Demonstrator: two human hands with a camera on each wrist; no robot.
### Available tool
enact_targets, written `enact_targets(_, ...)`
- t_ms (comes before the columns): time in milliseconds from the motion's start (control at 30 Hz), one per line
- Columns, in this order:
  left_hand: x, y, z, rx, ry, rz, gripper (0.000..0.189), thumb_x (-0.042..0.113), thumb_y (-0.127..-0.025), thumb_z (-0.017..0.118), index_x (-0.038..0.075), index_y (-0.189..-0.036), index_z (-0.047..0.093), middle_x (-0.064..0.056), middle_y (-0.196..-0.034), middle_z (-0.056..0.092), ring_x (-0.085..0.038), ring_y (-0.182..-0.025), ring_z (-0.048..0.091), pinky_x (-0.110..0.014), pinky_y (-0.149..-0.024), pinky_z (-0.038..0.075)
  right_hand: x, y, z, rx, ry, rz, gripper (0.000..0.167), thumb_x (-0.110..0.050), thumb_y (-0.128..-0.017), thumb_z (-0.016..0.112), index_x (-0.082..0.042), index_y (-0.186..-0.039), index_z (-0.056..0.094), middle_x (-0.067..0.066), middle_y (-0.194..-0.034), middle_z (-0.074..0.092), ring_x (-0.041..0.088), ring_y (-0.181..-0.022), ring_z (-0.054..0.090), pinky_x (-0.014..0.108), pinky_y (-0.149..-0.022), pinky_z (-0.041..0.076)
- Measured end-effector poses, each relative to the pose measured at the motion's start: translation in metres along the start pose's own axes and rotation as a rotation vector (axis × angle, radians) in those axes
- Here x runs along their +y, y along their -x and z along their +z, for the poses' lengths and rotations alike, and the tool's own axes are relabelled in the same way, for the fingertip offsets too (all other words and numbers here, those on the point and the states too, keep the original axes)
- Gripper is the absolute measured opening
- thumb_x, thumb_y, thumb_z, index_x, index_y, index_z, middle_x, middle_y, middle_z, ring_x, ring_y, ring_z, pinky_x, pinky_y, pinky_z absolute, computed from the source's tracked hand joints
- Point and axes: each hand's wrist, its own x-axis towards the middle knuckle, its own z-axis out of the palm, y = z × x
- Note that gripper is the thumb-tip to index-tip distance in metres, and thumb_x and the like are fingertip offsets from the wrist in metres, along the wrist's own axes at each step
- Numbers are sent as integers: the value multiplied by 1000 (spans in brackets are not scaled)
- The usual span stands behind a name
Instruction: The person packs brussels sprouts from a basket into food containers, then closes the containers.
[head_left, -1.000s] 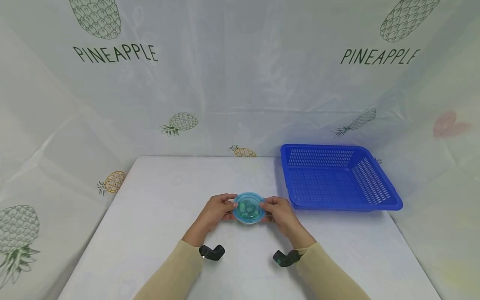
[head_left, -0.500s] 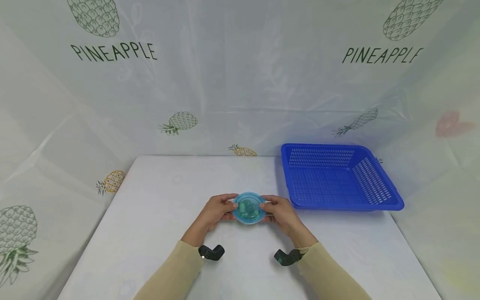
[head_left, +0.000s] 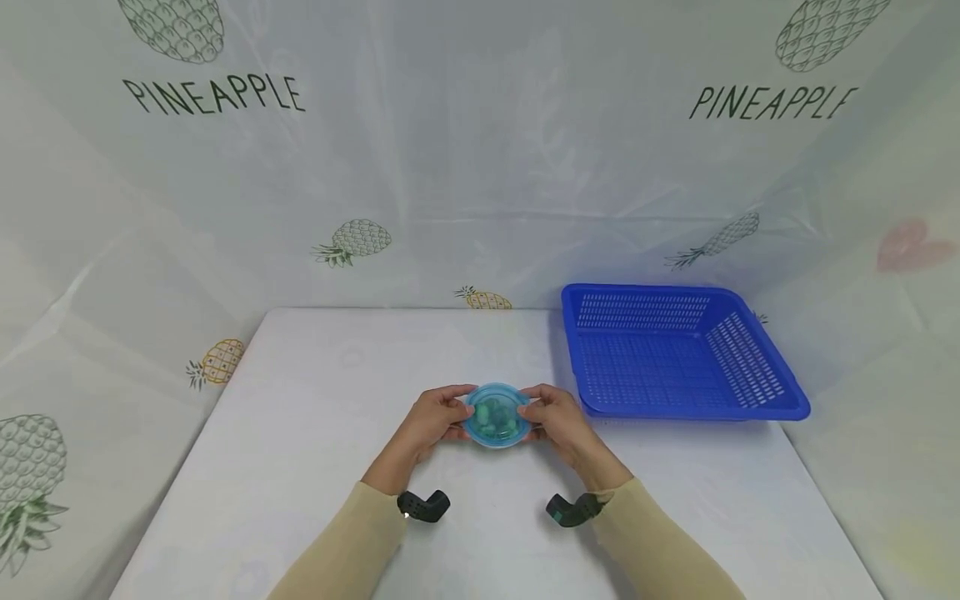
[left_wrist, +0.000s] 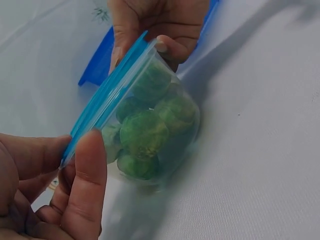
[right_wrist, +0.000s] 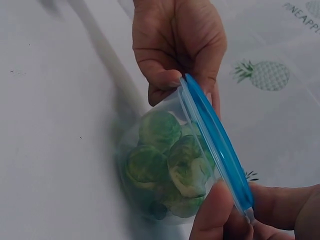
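Between both hands is a round clear plastic container with a blue lid on top. Through its wall show several green Brussels sprouts. My left hand pinches the rim at the left side, thumb on the lid and fingers underneath. On the opposite side my right hand grips the rim the same way. In the left wrist view the near fingers lie right under the lid's edge. The lid sits level all round on the rim.
A blue plastic basket with slotted walls stands at the back right of the white table. Behind it hangs a pale sheet printed with pineapples. Black wrist bands show on both sleeves.
The head view has tilted slightly, so the background shifts a little upward. Both hands keep their hold on the lidded container, which stays nearly in place.
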Motion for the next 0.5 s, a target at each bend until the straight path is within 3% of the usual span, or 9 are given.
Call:
enact_targets(233,5,4,6,33,-10,13,44,-1,-100,65,2,-143,63,-1,-83,53,-14,-68,58,-25,-61,61,-3,1,1,-20,28,-17,36,1,-96,65,10,-130,57,4,-81,58,16,-67,62,28,-60,58)
enact_targets(500,4,5,4,45,-12,-19,43,4,-100,67,6,-143,65,-6,-92,62,-14,-75,65,-26,-65,64,-1,-1,0,-29,-14,49,34,-2,-96,68,7,-127,59,6,-90,64,16,-71,62,26,-61,60)
